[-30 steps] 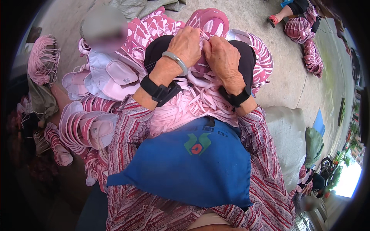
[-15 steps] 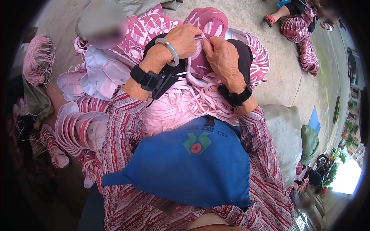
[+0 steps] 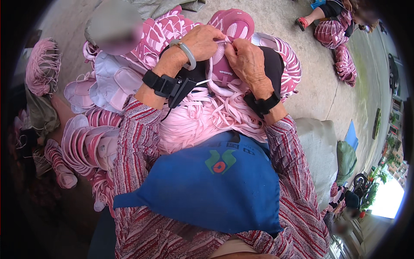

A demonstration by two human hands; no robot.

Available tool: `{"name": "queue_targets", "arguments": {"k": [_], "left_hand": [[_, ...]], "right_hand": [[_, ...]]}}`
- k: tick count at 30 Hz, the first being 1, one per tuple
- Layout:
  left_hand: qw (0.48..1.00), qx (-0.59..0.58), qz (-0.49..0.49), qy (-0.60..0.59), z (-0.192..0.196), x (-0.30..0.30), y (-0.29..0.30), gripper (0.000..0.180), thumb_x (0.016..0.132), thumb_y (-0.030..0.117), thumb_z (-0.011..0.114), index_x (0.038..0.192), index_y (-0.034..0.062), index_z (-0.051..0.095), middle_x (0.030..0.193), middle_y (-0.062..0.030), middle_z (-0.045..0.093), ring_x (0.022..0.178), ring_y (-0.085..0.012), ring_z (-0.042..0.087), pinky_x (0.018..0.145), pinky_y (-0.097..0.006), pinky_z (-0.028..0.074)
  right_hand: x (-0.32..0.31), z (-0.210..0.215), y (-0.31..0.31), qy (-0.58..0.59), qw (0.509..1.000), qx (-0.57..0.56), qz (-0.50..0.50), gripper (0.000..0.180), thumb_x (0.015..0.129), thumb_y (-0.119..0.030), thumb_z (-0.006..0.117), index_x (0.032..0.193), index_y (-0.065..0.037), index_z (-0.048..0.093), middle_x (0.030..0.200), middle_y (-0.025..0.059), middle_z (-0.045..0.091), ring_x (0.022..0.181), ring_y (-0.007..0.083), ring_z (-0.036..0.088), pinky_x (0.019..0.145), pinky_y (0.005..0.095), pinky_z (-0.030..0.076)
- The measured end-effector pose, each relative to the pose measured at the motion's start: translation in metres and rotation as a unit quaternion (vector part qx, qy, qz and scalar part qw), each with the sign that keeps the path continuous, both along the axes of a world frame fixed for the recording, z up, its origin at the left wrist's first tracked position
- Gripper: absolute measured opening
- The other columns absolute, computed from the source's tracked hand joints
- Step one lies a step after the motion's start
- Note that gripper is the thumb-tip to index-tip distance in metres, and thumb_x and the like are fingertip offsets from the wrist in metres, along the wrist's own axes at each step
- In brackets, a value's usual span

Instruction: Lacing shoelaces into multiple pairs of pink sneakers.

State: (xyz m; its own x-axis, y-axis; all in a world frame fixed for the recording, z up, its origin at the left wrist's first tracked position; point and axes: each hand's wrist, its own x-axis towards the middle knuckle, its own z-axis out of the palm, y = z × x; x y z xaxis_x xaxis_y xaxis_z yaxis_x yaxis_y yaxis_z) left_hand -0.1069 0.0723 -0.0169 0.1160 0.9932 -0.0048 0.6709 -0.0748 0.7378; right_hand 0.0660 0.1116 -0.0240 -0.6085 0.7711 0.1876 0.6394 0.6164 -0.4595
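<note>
A dark-pink shoe upper (image 3: 223,71) with a lighter mesh part lies across my dark-clad knees. Over its middle, my left hand (image 3: 202,42), with a pale bangle at the wrist, pinches a light-pink shoelace (image 3: 210,69). Close by on the right, my right hand (image 3: 247,60) has thumb and forefinger closed on the same lace. Both hands' fingertips nearly meet, partly hiding the lace holes. A heap of loose pink shoelaces (image 3: 194,123) rests in my lap, just below the upper and above my blue apron (image 3: 215,185).
Stacked pink-and-white shoe uppers (image 3: 92,144) lie on my left, with white-lined ones (image 3: 113,82) beyond. Another row (image 3: 290,64) sits beyond my right knee. Bundled laces (image 3: 43,67) hang at far left. A pale sack (image 3: 317,151) stands at right; another person (image 3: 332,11) sits at upper right.
My left wrist has shifted slightly left and my right hand slightly up and left. Both still pinch the lace over the upper, which has barely moved.
</note>
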Motion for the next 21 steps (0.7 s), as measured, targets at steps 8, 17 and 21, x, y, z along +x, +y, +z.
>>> {"name": "queue_targets", "arguments": {"k": [8, 17, 21], "left_hand": [[0.999, 0.031, 0.033, 0.016, -0.007, 0.008, -0.010, 0.025, 0.078, 0.001, 0.051, 0.100, -0.0009, 0.061, 0.097, -0.0177, 0.063, 0.093, -0.0339, 0.061, 0.084, -0.037, 0.048], [0.984, 0.106, 0.130, -0.066, -0.012, 0.022, -0.023, 0.017, 0.078, 0.005, 0.059, 0.094, -0.0005, 0.060, 0.090, -0.0155, 0.062, 0.085, -0.0305, 0.062, 0.076, -0.036, 0.049], [0.973, 0.185, 0.141, 0.002, 0.011, 0.019, -0.039, 0.015, 0.076, 0.005, 0.065, 0.089, 0.0008, 0.060, 0.084, -0.0122, 0.061, 0.072, -0.0226, 0.062, 0.066, -0.030, 0.050]], "right_hand": [[0.002, 0.012, -0.016, -0.020, 0.999, 0.041, 0.015, 0.026, 0.084, -0.030, 0.061, 0.075, -0.005, 0.059, 0.076, 0.0131, 0.062, 0.066, 0.0324, 0.063, 0.057, 0.0426, 0.049], [-0.007, 0.025, -0.003, -0.027, 0.996, 0.000, 0.083, 0.020, 0.084, -0.019, 0.055, 0.073, -0.002, 0.059, 0.067, 0.0163, 0.061, 0.062, 0.0336, 0.062, 0.056, 0.0420, 0.049], [0.029, 0.080, -0.016, 0.075, 0.908, -0.386, 0.147, 0.023, 0.085, -0.015, 0.057, 0.069, 0.002, 0.058, 0.056, 0.0072, 0.053, 0.050, 0.0140, 0.050, 0.049, 0.0284, 0.040]]}}
